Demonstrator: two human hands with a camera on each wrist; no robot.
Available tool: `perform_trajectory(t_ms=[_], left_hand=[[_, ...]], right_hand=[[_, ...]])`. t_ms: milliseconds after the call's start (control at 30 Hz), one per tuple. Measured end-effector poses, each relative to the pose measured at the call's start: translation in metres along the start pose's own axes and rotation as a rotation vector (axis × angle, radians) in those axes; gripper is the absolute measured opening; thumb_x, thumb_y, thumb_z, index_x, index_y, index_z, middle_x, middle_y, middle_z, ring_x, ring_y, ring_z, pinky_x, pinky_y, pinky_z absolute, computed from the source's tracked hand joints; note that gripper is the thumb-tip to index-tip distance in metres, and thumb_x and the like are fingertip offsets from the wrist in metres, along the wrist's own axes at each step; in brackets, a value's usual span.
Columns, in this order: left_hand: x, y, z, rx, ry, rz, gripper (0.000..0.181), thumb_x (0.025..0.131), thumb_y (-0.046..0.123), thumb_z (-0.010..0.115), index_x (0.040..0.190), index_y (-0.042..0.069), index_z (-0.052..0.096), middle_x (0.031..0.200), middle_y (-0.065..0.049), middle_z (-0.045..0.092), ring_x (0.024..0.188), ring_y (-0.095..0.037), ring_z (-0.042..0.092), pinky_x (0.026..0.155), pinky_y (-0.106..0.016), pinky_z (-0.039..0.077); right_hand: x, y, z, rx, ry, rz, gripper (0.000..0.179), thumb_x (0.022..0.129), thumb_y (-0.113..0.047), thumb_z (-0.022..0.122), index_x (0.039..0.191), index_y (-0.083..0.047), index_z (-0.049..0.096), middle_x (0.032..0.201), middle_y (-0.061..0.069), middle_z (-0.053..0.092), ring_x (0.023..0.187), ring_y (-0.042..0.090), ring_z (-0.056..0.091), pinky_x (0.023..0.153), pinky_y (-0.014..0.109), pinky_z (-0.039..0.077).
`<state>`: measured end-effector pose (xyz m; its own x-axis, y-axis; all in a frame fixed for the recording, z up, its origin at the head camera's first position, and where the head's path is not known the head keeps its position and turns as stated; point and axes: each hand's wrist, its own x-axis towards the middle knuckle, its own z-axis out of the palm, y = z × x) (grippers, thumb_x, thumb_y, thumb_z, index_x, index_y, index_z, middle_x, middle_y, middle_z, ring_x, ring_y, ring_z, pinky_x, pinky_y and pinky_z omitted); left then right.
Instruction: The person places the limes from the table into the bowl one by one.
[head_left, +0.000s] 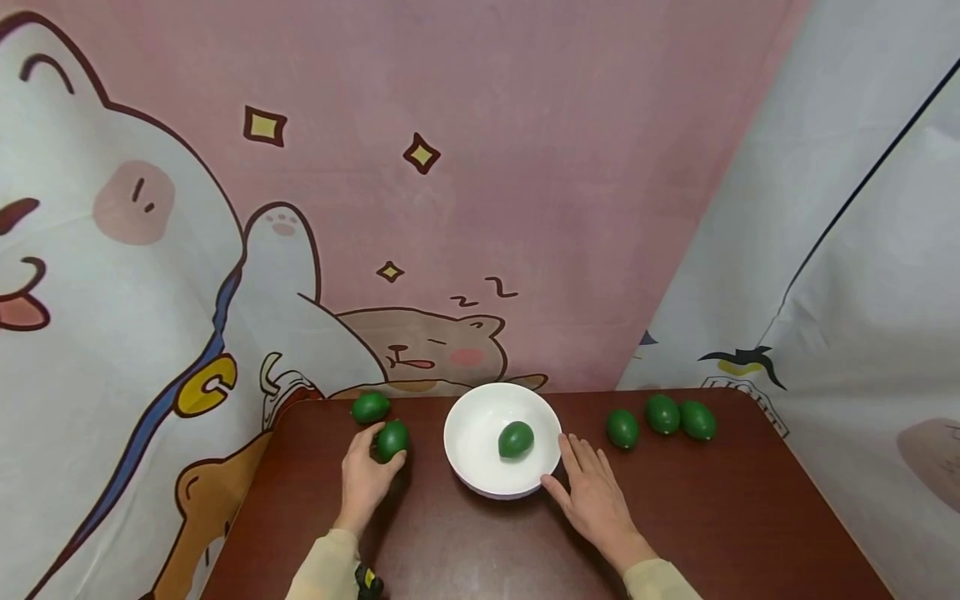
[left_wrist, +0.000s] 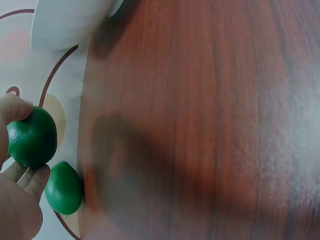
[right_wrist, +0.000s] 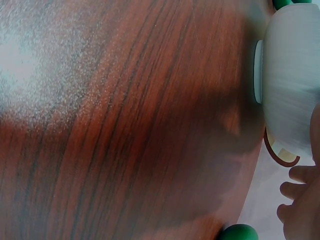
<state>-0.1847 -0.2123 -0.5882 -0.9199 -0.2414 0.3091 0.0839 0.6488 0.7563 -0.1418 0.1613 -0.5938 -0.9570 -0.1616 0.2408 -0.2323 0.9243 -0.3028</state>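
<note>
My left hand (head_left: 365, 482) pinches a green lime (head_left: 393, 440) between thumb and fingers; in the left wrist view the held lime (left_wrist: 32, 137) is raised off the table. Just behind it, a second lime (head_left: 371, 407) lies near the table's far edge. A white bowl (head_left: 467, 462) stands at the middle, with one lime (head_left: 516, 440) inside. My right hand (head_left: 596, 500) has its fingers straight, thumb and fingertips against the bowl's right side. In the right wrist view, the bowl's outer wall (right_wrist: 290, 75) is beside that hand.
To the right of the bowl, three limes lie near the far edge: one lime (head_left: 622, 429) alone, then a lime (head_left: 662, 414) touching another lime (head_left: 698, 421). The brown wooden table (head_left: 480, 550) meets a printed cartoon cloth (head_left: 570, 208) behind.
</note>
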Motion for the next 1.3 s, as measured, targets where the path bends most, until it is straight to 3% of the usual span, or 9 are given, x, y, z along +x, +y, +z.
perform_trajectory(t_ms=[433,700,967,1300], left_hand=[[0.000,0.015,0.005,-0.059,0.020,0.072,0.062,0.073,0.006,0.092,0.129,0.003,0.067,0.121,-0.015,0.068,0.101,-0.032,0.067,0.083,-0.049,0.055],[-0.003,0.026,0.009,-0.085,-0.002,0.063,0.061,0.074,0.008,0.092,0.130,0.006,0.067,0.124,-0.013,0.067,0.103,-0.029,0.068,0.079,-0.045,0.058],[-0.003,0.032,0.012,-0.119,-0.025,0.063,0.060,0.074,0.010,0.093,0.129,0.008,0.068,0.124,-0.012,0.067,0.109,-0.032,0.066,0.090,-0.049,0.055],[-0.002,0.042,0.012,-0.156,-0.033,0.071,0.059,0.076,0.010,0.091,0.130,0.009,0.068,0.124,-0.010,0.067,0.106,-0.028,0.066,0.085,-0.051,0.057]], right_hand=[[-0.001,0.000,0.000,-0.001,-0.013,0.011,0.080,0.099,-0.052,0.064,0.157,-0.002,0.040,0.154,0.025,0.048,0.144,0.043,0.044,0.121,0.059,0.029],[-0.003,0.001,0.000,-0.008,0.011,0.001,0.079,0.099,-0.052,0.064,0.155,-0.001,0.043,0.152,0.026,0.049,0.142,0.045,0.046,0.119,0.061,0.031],[-0.002,0.000,-0.002,-0.014,-0.004,0.006,0.080,0.099,-0.053,0.063,0.156,-0.001,0.042,0.153,0.026,0.048,0.143,0.044,0.045,0.120,0.060,0.030],[0.002,-0.001,-0.001,-0.013,-0.004,0.001,0.081,0.099,-0.053,0.064,0.157,-0.001,0.040,0.154,0.026,0.047,0.144,0.044,0.044,0.120,0.060,0.029]])
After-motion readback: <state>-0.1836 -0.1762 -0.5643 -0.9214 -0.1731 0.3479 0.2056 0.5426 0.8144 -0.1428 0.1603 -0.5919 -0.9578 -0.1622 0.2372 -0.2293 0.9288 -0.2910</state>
